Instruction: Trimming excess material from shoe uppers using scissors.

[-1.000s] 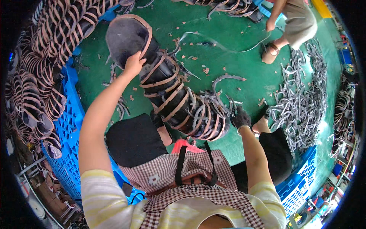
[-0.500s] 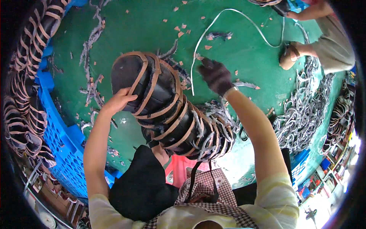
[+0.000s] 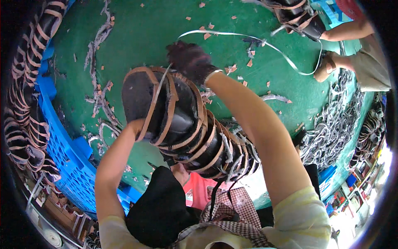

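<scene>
A long nested stack of black leather shoe parts [image 3: 182,114] with tan edges slants across my lap, tufts of grey lining sticking out near its lower end. At its upper left end my left hand [image 3: 134,126] reaches under the tan edge, its fingers hidden from view. My right hand [image 3: 190,62], in a dark knitted glove, is closed on a thin white strap [image 3: 232,34] just above the stack. From the glove one length of strap runs down over the stack's end; the rest loops out to the right.
Blue plastic pallets [image 3: 66,153] with more nested shoe parts [image 3: 33,120] stand at the left. A co-worker's foot [image 3: 325,68] and another bundle [image 3: 298,18] are at the upper right. Grey scraps [image 3: 331,124] heap on the green floor at the right.
My right hand has swung left to the stack's far end, drawing the white strap with it. My left fingers have slipped under the tan edge. The co-worker's bundle has come further into view.
</scene>
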Demonstrator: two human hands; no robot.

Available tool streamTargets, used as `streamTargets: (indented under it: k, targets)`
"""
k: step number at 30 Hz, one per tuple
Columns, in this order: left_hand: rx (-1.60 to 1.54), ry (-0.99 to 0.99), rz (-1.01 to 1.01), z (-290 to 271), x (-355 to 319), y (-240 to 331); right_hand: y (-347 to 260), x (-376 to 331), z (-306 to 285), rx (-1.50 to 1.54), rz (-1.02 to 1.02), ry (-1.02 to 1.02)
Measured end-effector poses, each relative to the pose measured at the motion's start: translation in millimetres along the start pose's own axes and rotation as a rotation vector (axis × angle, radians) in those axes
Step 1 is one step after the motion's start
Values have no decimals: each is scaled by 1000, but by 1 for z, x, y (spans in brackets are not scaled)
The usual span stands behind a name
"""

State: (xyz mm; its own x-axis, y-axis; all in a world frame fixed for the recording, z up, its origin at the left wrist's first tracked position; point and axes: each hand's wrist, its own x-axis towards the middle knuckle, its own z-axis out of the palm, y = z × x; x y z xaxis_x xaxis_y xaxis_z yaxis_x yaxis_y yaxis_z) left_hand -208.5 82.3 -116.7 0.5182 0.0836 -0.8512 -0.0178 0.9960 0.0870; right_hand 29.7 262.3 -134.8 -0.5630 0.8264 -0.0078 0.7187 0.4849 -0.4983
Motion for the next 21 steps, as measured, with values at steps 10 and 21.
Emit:
streamTargets:
  k: [10,21]
  targets:
    - [150,-186,-98,-14,17,-16,162,-301,-73,-240,-113,-561]
    - [419,-349,-297,60,66,-55,74,-434,-159,-402,636,-839]
